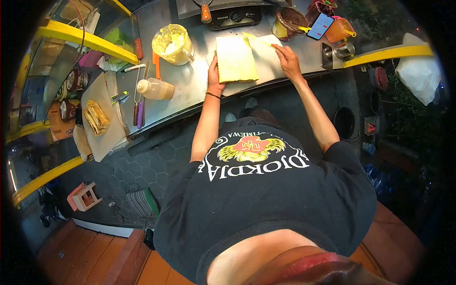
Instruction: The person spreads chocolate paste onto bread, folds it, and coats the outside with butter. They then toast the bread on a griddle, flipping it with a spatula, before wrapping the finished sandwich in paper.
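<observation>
A rectangular block of pale yellow bread (pixel 236 59) with crimped-looking edges lies at the front of the steel counter. My left hand (pixel 216 76) grips its left side, fingers partly hidden against it. To the right, my right hand (pixel 288 61) has its fingertips on the edge of a thin, pale, yellow-edged flat piece (pixel 263 47) that reaches to the bread's upper right corner. Glare hides whether this is a slice or a tool. Left of the bread stands a tub of yellow spread (pixel 173 45), an orange handle (pixel 156 64) leaning beside it.
A squeeze bottle (pixel 156 89) and purple-handled tools (pixel 138 114) lie left. Farther left, a stack of toasted bread (pixel 96 118) rests on paper (pixel 107 137). Behind are a Rinnai stove (pixel 236 18), a brown-smeared tub (pixel 289 23) and a phone (pixel 320 25). A yellow bar (pixel 387 56) borders the right.
</observation>
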Demonstrator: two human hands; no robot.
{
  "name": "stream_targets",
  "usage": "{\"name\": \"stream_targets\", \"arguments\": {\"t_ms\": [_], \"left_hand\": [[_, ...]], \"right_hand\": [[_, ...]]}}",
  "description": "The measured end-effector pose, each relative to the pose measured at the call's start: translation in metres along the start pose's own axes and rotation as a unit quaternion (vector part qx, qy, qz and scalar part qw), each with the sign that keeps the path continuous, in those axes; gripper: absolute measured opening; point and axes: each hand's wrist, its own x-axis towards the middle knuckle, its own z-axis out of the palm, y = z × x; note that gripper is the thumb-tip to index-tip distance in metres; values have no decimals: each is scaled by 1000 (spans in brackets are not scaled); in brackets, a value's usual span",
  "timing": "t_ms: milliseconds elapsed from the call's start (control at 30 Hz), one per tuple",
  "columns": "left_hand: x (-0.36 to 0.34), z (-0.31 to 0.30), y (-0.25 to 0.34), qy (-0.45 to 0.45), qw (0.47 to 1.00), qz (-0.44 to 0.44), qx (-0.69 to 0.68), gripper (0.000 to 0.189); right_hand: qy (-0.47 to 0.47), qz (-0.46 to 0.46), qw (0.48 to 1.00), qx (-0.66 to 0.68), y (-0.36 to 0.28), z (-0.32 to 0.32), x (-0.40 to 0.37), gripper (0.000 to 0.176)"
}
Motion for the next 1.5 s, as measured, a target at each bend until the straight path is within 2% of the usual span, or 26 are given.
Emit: {"name": "stream_targets", "arguments": {"t_ms": [100, 167, 267, 367, 433, 467, 500, 567, 600, 633, 700, 733, 767, 833, 1033, 1100, 1133, 1167, 1233, 1267, 1300, 1367, 1400, 1467, 1500], "left_hand": [[-5, 8, 1, -4, 1000, -14, 3, 47], [-5, 10, 3, -16, 1000, -21, -1, 45], [-7, 16, 0, -12, 999, 31, 20, 42], [-7, 18, 0, -12, 998, 28, 46, 44], [-6, 14, 0, -12, 999, 24, 36, 43], [-3, 12, 0, -12, 999, 19, 26, 43], [-1, 9, 0, -14, 999, 18, 27, 43], [1, 3, 0, -17, 1000, -13, 10, 43], [1, 3, 1, -18, 1000, -18, 12, 43], [-1, 7, 1, -7, 1000, -27, 10, 44], [-1, 8, 0, 4, 999, -40, 11, 45], [0, 8, -1, 3, 999, -28, 21, 44], [0, 7, -1, 3, 999, -15, 32, 44], [1, 7, -2, 3, 999, -2, 38, 44], [-1, 8, 0, 7, 999, -16, 32, 44], [-4, 7, 0, 8, 999, -18, 31, 44], [-6, 9, 1, 6, 999, -20, 27, 44], [-5, 13, 1, 4, 999, -23, 23, 44], [-6, 15, 1, 0, 999, -26, 20, 44], [-5, 14, 1, -2, 999, -26, 20, 44], [-5, 12, 0, -1, 999, -29, 22, 44], [-3, 9, -1, 4, 999, -23, 22, 44], [-1, 7, -1, 5, 999, -25, 24, 44], [0, 6, -2, -7, 999, 3, 41, 45], [-2, 4, -2, -2, 999, 2, 40, 45]], "right_hand": [[-19, -16, 1000, -13, -1, 13, -6, 29], [-83, -37, 987, -134, 1, 14, -12, 34], [-65, -38, 987, -141, 9, 4, -20, 35], [-52, -4, 992, -118, 14, -7, -29, 30], [56, 54, 997, 8, 18, -6, -31, 25], [57, 51, 997, 7, 17, -5, -27, 25], [62, 109, 985, 123, 17, -2, -24, 25], [72, 221, 909, 346, 7, 5, -19, 27], [44, 232, 884, 404, 3, 9, -13, 28], [50, 233, 883, 405, 4, 15, -8, 28], [-65, 303, 860, 405, 11, 28, 0, 30], [-49, 326, 884, 330, 12, 36, 2, 30], [-47, 327, 883, 332, 14, 37, 2, 30], [-31, 353, 912, 207, 17, 37, 7, 31], [25, 376, 906, 191, 29, 32, 9, 29], [82, 405, 868, 275, 37, 28, 2, 29], [75, 391, 850, 344, 34, 21, -1, 29], [77, 388, 852, 343, 31, 18, 0, 29], [30, 344, 838, 423, 24, 19, -4, 29], [3, 358, 831, 427, 16, 22, -4, 28], [-25, 354, 832, 426, 8, 28, -6, 29], [-16, 393, 853, 344, 13, 44, -15, 29], [-15, 395, 851, 346, 17, 47, -17, 29], [50, 370, 887, 273, 19, 45, -17, 30], [47, 373, 885, 274, 20, 43, -19, 30]]}}
